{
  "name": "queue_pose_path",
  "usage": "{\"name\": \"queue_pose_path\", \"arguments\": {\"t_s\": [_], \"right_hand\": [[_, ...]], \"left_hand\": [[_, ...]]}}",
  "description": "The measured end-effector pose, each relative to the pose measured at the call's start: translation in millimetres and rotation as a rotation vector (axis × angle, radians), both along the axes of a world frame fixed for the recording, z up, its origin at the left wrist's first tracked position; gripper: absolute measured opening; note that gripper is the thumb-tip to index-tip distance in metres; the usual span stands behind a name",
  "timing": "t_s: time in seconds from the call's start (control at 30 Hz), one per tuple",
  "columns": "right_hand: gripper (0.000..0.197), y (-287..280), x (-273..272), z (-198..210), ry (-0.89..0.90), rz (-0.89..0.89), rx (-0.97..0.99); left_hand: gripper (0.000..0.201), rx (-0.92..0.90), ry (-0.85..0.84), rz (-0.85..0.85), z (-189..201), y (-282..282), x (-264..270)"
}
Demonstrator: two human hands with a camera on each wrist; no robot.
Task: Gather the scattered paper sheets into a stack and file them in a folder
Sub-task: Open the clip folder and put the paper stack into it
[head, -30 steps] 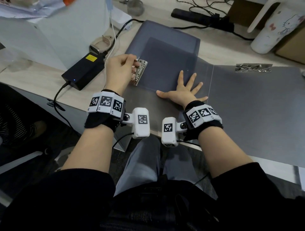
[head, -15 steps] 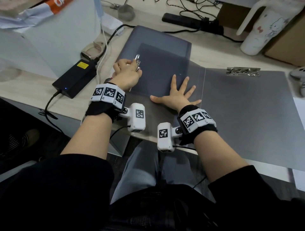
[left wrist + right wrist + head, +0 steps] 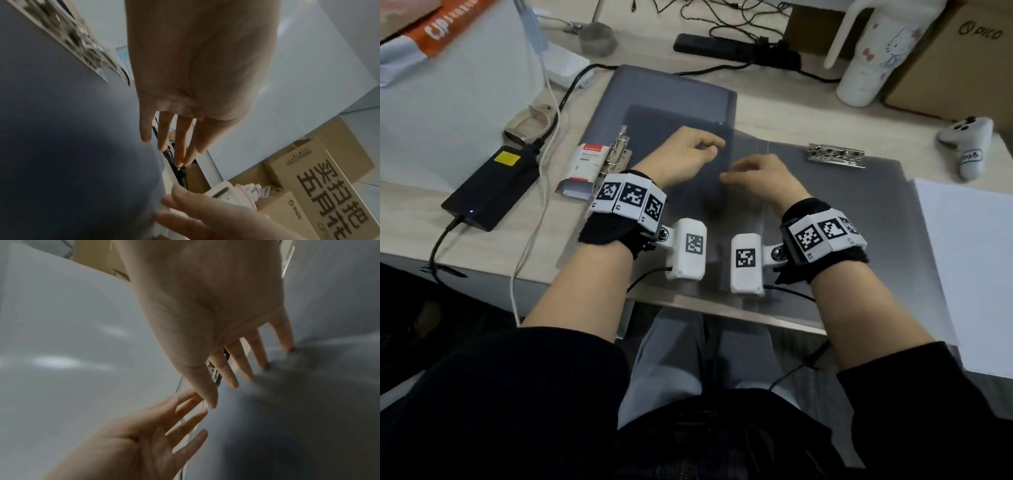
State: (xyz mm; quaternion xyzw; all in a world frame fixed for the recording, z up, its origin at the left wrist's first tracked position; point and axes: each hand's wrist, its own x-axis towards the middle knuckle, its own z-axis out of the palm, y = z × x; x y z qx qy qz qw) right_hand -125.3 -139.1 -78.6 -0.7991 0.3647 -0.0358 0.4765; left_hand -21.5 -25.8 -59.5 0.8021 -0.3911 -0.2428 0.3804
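An open grey folder [image 3: 859,222] lies flat on the desk, its left cover [image 3: 664,99] carrying a translucent inner sheet. One metal clip [image 3: 619,147] sits at the left cover's edge, another [image 3: 837,156] at the top of the right cover. White paper sheets [image 3: 969,260] lie at the right, partly over the folder's edge. My left hand [image 3: 690,150] [image 3: 174,146] hovers over the fold with fingers extended, holding nothing. My right hand [image 3: 753,169] [image 3: 246,369] is beside it, fingers spread, tips touching the grey surface [image 3: 308,402].
A black power adapter [image 3: 489,186] and a small red-and-white box [image 3: 585,164] lie left of the folder. Behind are a power strip [image 3: 736,51], a white tumbler [image 3: 876,54], a cardboard box [image 3: 962,51] and a white controller [image 3: 969,144]. The desk's front edge runs under my wrists.
My left hand let go of the left metal clip and moved right to the fold. My right hand lifted its flat palm and now touches with fingertips only.
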Motion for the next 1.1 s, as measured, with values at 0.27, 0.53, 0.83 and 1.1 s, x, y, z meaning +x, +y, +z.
{"name": "queue_pose_path", "arguments": {"t_s": [0.27, 0.53, 0.83, 1.1], "right_hand": [[0.033, -82.6, -41.8, -5.9, -0.057, -0.345, -0.272], [0.122, -133.2, -74.1, -24.2, 0.479, -0.208, -0.290], [0.133, -142.9, -73.3, -27.7, 0.587, -0.097, -0.259], [0.136, -144.9, -70.9, -26.7, 0.637, -0.057, -0.231]], "left_hand": [[0.028, -0.054, 0.098, -0.021, -12.1, -80.2, -22.1], [0.023, -0.115, 0.228, 0.101, -44.1, -151.7, -41.9], [0.022, -0.106, 0.045, 0.271, -58.6, -191.0, -42.3], [0.022, -0.015, 0.057, 0.313, -54.8, -208.1, -25.9]]}}
